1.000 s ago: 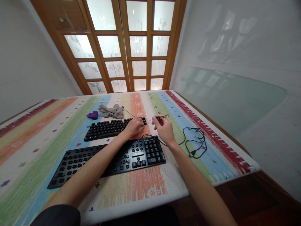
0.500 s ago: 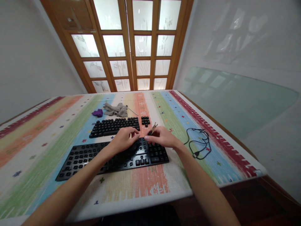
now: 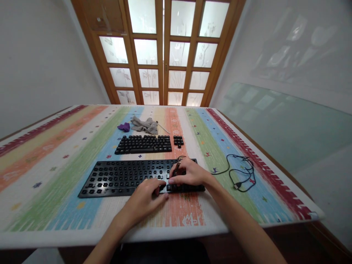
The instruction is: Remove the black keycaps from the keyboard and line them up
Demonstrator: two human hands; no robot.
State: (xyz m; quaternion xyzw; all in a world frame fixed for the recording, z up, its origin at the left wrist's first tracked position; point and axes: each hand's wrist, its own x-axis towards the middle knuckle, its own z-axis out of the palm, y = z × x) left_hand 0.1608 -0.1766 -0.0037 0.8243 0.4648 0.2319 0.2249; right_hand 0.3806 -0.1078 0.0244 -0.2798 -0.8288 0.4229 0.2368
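Observation:
A black keyboard [image 3: 121,179] lies near the table's front edge, most of its key positions without caps and several keycaps still on its right end. My left hand [image 3: 148,196] is curled at its front edge, index finger on top and thumb just in front. Pinched in my right hand [image 3: 189,172] is a small tool [image 3: 177,168] with thin, brownish prongs; its lower end is hidden by the fingers. This hand is over the keyboard's right part, close to the bottom row of caps. Removed keycaps [image 3: 144,143] are laid out in keyboard order behind it.
A smaller group of keycaps [image 3: 178,141] lies right of the main set. Farther back are a grey cloth [image 3: 144,125], a purple cloth [image 3: 124,127] and a thin stick [image 3: 163,127]. A black cable [image 3: 242,170] is coiled at right on the striped tablecloth [image 3: 90,146].
Both hands have moved from the keyboard's back edge toward its front edge. The right hand still has the small tool. My view has shifted a little to the left.

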